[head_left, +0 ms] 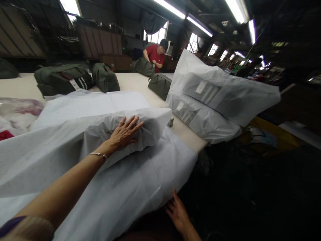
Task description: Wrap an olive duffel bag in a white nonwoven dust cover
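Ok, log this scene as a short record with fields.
Left hand: spread flat on a bulky bundle under white wrapping
Right hand: open, at the near edge of a white sheet; contact unclear
Right side: two bulky white-wrapped packages, stacked
Far side: dark green fabric bags on a cream tabletop
Co-worker: person in red top, leaning over a green bag
Lighting: long white ceiling tubes, lit

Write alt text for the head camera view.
A person's left hand, grip open, rests on a white-wrapped bundle; the open right hand is by the edge of a white sheet under it. Two white-wrapped packages are stacked at right; dark green bags sit on the table beyond, a person in red behind one.
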Motion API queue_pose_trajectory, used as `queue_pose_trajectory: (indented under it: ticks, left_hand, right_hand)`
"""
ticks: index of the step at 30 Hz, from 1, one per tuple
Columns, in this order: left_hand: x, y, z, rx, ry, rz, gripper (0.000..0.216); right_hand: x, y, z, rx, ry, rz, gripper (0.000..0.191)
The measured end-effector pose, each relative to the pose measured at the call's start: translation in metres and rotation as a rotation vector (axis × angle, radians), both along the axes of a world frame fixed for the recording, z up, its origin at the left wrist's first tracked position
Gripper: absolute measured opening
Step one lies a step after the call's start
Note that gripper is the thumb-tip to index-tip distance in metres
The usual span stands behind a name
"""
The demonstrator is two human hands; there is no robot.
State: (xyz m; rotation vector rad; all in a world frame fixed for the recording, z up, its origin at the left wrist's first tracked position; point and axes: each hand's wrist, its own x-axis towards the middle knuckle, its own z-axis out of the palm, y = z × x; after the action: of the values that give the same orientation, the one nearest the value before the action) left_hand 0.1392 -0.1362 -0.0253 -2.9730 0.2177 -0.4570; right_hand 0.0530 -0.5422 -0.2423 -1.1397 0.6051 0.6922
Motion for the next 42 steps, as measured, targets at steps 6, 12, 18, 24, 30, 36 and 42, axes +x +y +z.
queue_pose_trajectory:
  ticks: [6, 12, 18, 24, 30, 36, 42]
  left_hand:
    - [-0.001, -0.003, 0.0, 0.017, 0.017, 0.012, 0.094]
    - [-0.001, -0.005, -0.003, 0.031, 0.003, 0.018, 0.094]
    - [-0.001, -0.004, -0.005, 0.036, -0.011, 0.006, 0.095]
    - [-0.003, -0.005, -0.003, 0.02, -0.014, 0.01, 0.095]
    - [-0.004, -0.003, -0.007, -0.022, -0.01, 0.007, 0.101]
    - [-0.006, -0.004, -0.011, -0.072, -0.042, 0.0, 0.104]
    - [-0.004, -0.005, -0.022, -0.097, -0.071, 0.018, 0.105]
  right_hand:
    - [-0.012, 0.002, 0.002, 0.097, 0.01, 0.058, 0.065]
    - [-0.014, 0.013, 0.006, 0.146, 0.052, -0.004, 0.05]
    - [-0.022, 0.029, 0.026, 0.259, 0.103, 0.008, 0.046]
    - [-0.013, 0.057, 0.052, 0.268, 0.097, -0.063, 0.053]
    - [-0.018, 0.061, 0.047, 0.161, -0.037, -0.12, 0.062]
    - [0.0, 0.065, 0.068, 0.154, -0.106, -0.104, 0.056]
    - [0.034, 0.106, 0.151, 0.239, -0.299, -0.057, 0.048]
